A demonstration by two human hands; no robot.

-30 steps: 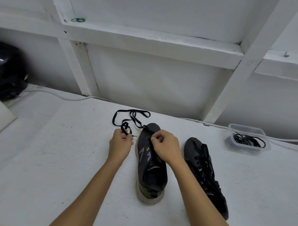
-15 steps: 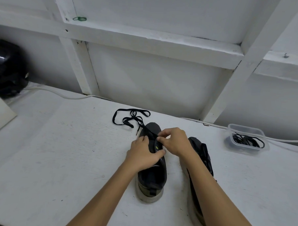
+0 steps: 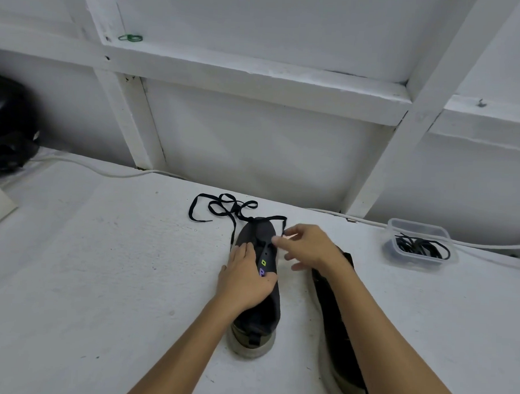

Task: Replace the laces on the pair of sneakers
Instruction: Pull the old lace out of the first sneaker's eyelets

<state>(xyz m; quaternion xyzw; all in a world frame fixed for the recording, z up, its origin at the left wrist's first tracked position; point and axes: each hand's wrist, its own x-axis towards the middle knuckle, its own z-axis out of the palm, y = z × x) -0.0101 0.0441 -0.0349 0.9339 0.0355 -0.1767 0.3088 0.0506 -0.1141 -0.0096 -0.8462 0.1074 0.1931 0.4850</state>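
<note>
One lace (image 3: 222, 207) end has been drawn rightward through the sneaker (image 3: 256, 286) toe eyelets. The left hand (image 3: 244, 278) presses flat; the right hand (image 3: 308, 246) pinches the tip, so threading is underway.

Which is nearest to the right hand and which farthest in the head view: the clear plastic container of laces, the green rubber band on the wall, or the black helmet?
1. Clear plastic container of laces, to the right of the right hand on the table.
2. Green rubber band, up on the wall frame, left.
3. Black helmet, far left.
</note>
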